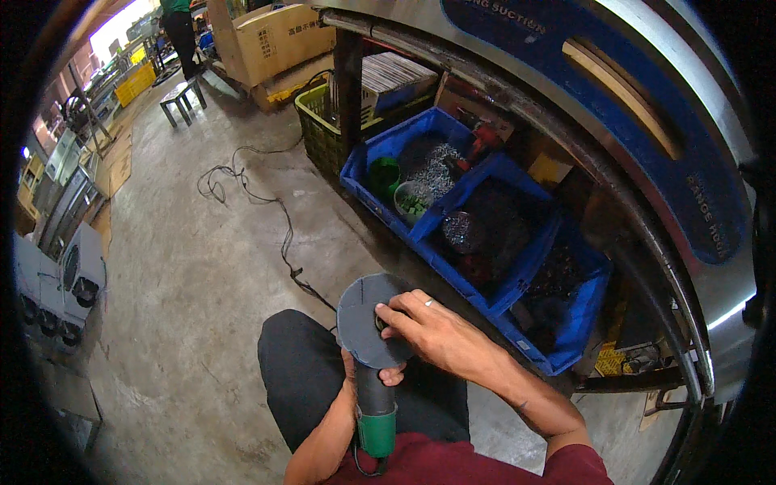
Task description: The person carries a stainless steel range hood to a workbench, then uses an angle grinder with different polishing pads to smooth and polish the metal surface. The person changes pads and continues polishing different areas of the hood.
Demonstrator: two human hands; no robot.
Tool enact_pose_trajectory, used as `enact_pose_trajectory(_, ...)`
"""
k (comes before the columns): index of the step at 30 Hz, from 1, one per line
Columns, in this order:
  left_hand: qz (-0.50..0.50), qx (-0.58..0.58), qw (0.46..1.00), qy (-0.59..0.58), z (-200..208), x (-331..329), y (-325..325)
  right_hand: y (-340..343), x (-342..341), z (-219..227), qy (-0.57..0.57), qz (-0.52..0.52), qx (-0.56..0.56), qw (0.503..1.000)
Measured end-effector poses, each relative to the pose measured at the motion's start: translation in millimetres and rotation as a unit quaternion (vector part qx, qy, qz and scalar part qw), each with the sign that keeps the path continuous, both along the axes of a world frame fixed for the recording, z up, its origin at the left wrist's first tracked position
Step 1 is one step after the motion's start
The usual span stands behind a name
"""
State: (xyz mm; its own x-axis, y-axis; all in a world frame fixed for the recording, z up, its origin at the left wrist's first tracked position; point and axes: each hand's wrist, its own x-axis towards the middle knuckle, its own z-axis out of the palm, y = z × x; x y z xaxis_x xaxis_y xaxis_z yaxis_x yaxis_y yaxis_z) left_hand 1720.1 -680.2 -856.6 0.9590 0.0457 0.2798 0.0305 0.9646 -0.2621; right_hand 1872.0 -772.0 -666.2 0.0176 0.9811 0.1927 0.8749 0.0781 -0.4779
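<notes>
An angle grinder (377, 432) with a green and dark grey body stands upright against my lap, its round grey disc (360, 305) facing up. My left hand (349, 386) is wrapped round the grinder's body just below the disc, with fingertips showing on the far side. Over the disc's centre, my right hand (436, 330) has its fingers bent and closed on the centre nut (380, 322), which they mostly hide. A thin pale band is on one finger of that hand.
Blue bins (388, 212) with metal bits and small cups sit at the right under a metal-edged bench (517, 77). A black cord (284, 242) trails over the concrete floor. Farther off are a green crate (311, 121), cardboard boxes (283, 40), a low stool (183, 99) and a standing person (179, 36).
</notes>
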Motion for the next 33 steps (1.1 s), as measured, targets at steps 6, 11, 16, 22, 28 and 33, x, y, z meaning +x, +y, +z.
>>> enact_pose_trajectory(6, -0.031, 0.036, 0.998, 0.050, -4, -7, 6, 0, 1, 12, -0.011, -0.013, 0.058, 0.998)
enact_pose_trajectory(11, 0.013, 0.072, 0.995, 0.065, 9, -8, 3, -2, 9, 26, -0.082, 0.039, 0.013, 0.996)
enact_pose_trajectory(16, 0.008, 0.036, 0.997, 0.068, 7, -8, 0, 2, 9, 18, -0.072, -0.031, 0.065, 0.995)
enact_pose_trajectory(22, -0.002, 0.042, 0.997, 0.066, 1, -7, 1, 3, 3, 9, -0.188, -0.078, 0.056, 0.978)
enact_pose_trajectory(28, -0.007, 0.044, 0.997, 0.057, -6, -7, 2, 11, -1, 14, -0.066, -0.042, 0.139, 0.987)
enact_pose_trajectory(33, -0.009, 0.042, 0.997, 0.060, -7, -11, 0, 5, 2, 19, -0.159, -0.128, 0.081, 0.976)
